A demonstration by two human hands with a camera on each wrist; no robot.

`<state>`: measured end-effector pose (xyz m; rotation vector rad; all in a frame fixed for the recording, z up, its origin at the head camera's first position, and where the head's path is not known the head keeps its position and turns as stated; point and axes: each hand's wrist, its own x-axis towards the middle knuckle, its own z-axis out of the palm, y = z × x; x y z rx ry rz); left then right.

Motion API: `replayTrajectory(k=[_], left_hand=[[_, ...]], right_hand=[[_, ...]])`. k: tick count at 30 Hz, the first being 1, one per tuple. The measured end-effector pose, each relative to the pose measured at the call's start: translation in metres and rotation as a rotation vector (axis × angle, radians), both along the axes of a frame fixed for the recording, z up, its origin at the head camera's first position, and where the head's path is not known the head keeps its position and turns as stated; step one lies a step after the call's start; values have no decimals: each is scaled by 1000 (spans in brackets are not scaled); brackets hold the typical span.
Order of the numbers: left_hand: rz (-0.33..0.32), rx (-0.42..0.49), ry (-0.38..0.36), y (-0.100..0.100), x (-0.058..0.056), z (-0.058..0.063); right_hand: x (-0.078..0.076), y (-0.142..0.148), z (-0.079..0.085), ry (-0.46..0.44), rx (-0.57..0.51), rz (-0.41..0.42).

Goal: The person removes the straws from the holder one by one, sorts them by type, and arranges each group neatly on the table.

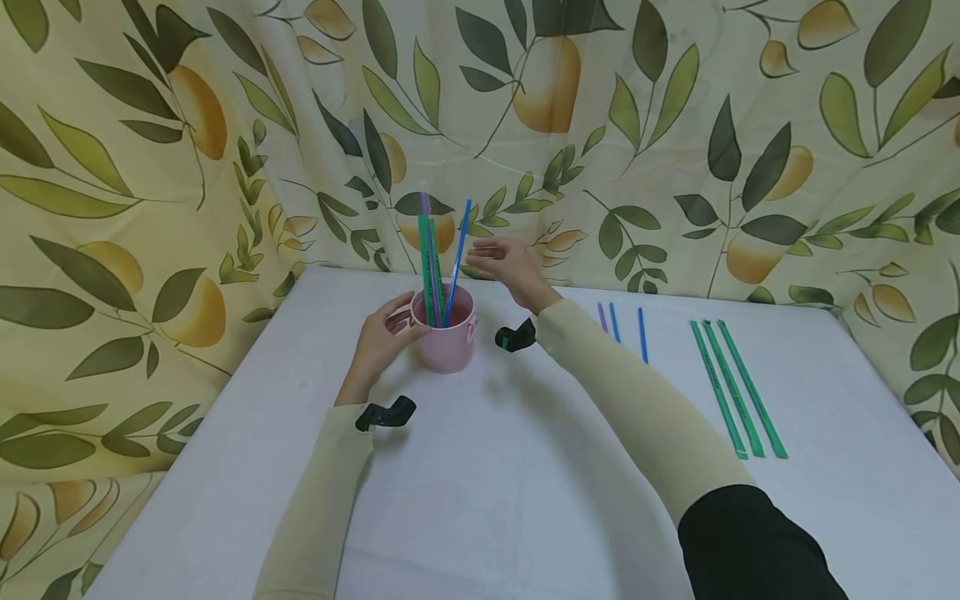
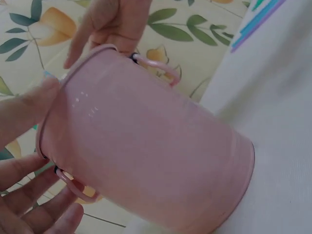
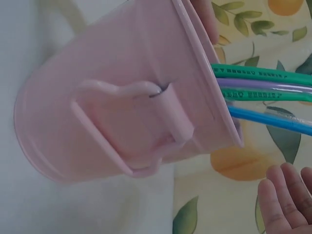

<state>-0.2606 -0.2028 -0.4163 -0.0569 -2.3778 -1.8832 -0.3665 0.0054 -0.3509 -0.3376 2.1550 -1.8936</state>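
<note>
A small pink bucket (image 1: 444,350) with looped side handles stands upright on the white table. Green straws (image 3: 263,73), a purple straw (image 3: 263,85) and a blue straw (image 1: 458,262) stick up out of it, the blue one leaning right. My left hand (image 1: 382,337) holds the bucket at its left side, with the thumb (image 2: 41,100) at the rim and the fingers by one handle. Beside the blue straw, my right hand (image 1: 510,265) is raised behind and right of the bucket. Its fingers (image 3: 280,195) are extended, apart from the straws, and hold nothing.
On the right of the table (image 1: 465,500) lie three green straws (image 1: 738,387) side by side. A purple straw (image 1: 602,317) and two blue straws (image 1: 642,333) lie nearer, partly covered by my right sleeve. Fruit-patterned cloth (image 1: 525,167) hangs behind the table.
</note>
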Motion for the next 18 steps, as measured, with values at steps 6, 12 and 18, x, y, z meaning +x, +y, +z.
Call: replayTrajectory(k=[6,12,18], left_hand=[[-4,-148,60,0,-1,-3],[-3,-184,78,0,0,-5],[4,-133,62,1,-3,-8]], right_hand=[[1,-10,-1,-33,-45,-5],[2,-18,0,-62,-59,-20],[3,-19,-2,-77,-73,-12]])
